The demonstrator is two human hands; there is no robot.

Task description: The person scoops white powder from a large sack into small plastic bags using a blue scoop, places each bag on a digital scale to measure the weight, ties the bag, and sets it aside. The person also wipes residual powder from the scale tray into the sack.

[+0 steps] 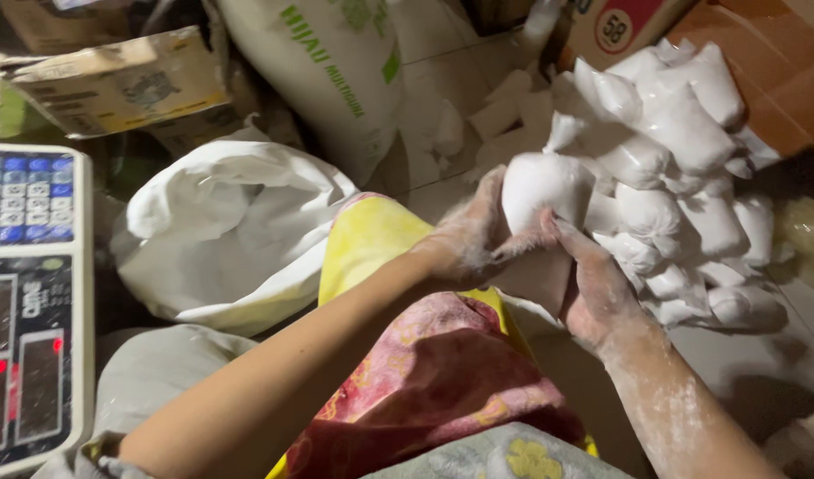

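Beside a heap of filled bags [682, 168], your floury left hand [467, 241] and right hand [593, 284] both grip one white bag [544, 191], not yet stacked; the sack [230, 235] lies open.

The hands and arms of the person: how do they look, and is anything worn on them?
Both forearms are bare: no sleeves, gloves, watch or rings show. White powder dusts the left hand and the right hand. It runs thickly up the right forearm, while the left forearm looks mostly free of it.
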